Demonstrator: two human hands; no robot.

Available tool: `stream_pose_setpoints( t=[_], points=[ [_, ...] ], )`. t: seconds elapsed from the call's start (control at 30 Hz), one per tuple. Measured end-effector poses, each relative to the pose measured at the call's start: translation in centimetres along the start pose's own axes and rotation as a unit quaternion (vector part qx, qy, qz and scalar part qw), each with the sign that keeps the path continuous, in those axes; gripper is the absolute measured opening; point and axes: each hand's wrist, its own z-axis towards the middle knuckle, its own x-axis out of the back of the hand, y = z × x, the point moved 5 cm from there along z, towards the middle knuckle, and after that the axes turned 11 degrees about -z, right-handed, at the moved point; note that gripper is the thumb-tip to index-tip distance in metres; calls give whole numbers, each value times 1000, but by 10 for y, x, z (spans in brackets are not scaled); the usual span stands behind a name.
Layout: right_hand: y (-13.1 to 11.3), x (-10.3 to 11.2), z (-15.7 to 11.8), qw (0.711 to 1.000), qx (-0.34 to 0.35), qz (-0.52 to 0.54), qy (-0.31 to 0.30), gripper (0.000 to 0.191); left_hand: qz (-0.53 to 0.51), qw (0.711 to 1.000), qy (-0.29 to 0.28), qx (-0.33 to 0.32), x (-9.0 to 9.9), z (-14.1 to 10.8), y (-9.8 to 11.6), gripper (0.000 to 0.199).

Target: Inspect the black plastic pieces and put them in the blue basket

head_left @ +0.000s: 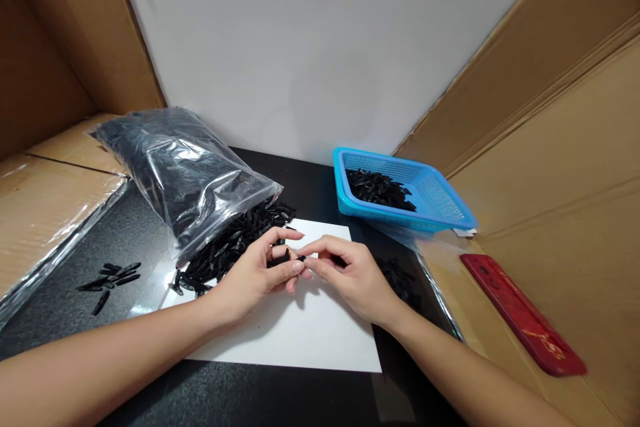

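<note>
Here, both hands (253,273) (357,273) pinch a small black piece (301,258), perhaps plastic.

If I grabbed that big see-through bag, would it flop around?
Probably: the clear bag looks thin and creased, so it may be floppy. It might feel slippery, since its surface is shiny. It could be a bit heavy too, because dark contents fill much of it.

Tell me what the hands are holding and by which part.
The left hand and right hand pinch a small black piece at their fingertips; which part they grip is too covered to tell.
</note>
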Motion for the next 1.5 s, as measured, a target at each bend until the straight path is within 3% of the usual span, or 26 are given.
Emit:
stream_pose_setpoints(
  t=[0.3,1.03,1.13,1.23,1.3,1.37,1.5],
  points=[
    [7,11,-1,995,-35,20,90,15,-18,999,38,30,-1,-1,3,30],
    [9,10,2,988,-61,109,87,18,17,999,26,7,0,2,3,30],
    [13,5,2,968,-102,222,56,20,0,999,32,19,0,1,3,25],
    [12,-2,2,925,-135,355,-4,19,-25,999,37,29,-1,-1,3,18],
    [10,-3,2,914,-136,381,-26,24,-33,998,37,31,-2,-1,4,16],
    [10,-2,2,931,-131,341,-22,28,-40,998,37,30,-3,-1,4,15],
    [5,4,1,990,-65,123,19,15,-51,998,27,26,-2,-1,3,18]
  ],
)
